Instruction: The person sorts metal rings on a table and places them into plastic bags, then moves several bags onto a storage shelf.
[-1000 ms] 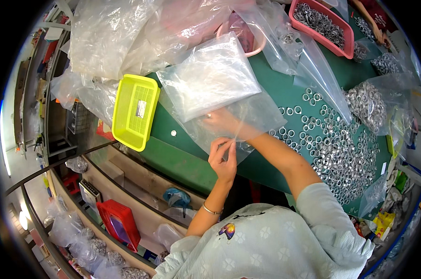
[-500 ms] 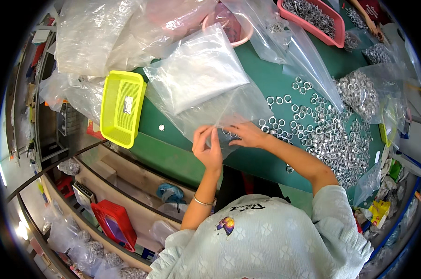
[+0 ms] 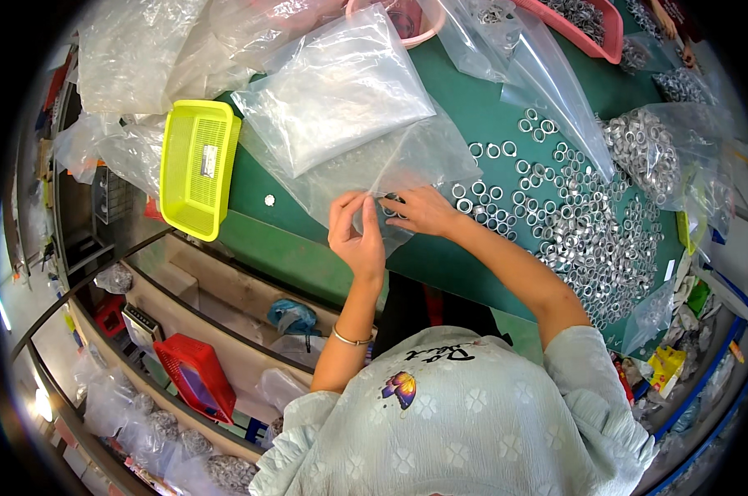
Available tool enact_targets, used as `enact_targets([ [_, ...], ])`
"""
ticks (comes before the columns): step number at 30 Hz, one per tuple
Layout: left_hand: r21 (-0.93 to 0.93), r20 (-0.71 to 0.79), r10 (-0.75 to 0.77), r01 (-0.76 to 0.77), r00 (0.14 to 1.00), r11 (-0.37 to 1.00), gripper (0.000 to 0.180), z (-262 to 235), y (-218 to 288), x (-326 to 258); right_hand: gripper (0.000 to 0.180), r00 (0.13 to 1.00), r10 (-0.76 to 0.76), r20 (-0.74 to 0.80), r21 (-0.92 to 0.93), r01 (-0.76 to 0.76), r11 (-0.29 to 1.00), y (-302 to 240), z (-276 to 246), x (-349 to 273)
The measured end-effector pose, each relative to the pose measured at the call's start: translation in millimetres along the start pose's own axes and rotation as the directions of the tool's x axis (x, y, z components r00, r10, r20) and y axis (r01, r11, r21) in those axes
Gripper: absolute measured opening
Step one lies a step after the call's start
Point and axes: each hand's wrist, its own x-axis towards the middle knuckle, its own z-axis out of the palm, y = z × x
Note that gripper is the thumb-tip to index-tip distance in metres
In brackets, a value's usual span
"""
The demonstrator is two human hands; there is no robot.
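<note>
The left grip (image 3: pixel 358 231) pinches a flat, clear plastic bag (image 3: pixel 424 153), its near edge facing lower centre, long axis unclear. The right grip's (image 3: pixel 428 211) fingers stand apart.

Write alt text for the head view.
A person's left hand pinches a clear plastic bag at a green table, the right hand close beside it. Loose silvery rings lie heaped to the right; a yellow basket sits left.

Single fisheye view from the wearer's head, facing steeply down, close above the shirt (image 3: pixel 457 413), green table (image 3: pixel 471 107) ahead
</note>
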Motion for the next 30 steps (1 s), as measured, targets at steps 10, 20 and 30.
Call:
enact_targets([
  [10,0.067,0.033,0.008,-0.010,0.999,0.998,0.009,-3,-6,-13,0.028,0.930,-0.142,-0.338,-0.251,0.056,0.966,1,8,-2],
  [20,0.071,0.371,0.157,-0.196,0.915,0.978,0.026,-4,23,-88,0.026,0.932,0.003,-0.362,-0.147,-0.060,0.987,6,12,-6],
  [30,0.314,0.256,-0.357,0.272,0.898,0.910,0.055,37,-34,-108,0.022,0.501,0.843,0.197,0.980,-0.065,-0.190,1,-34,-19],
])
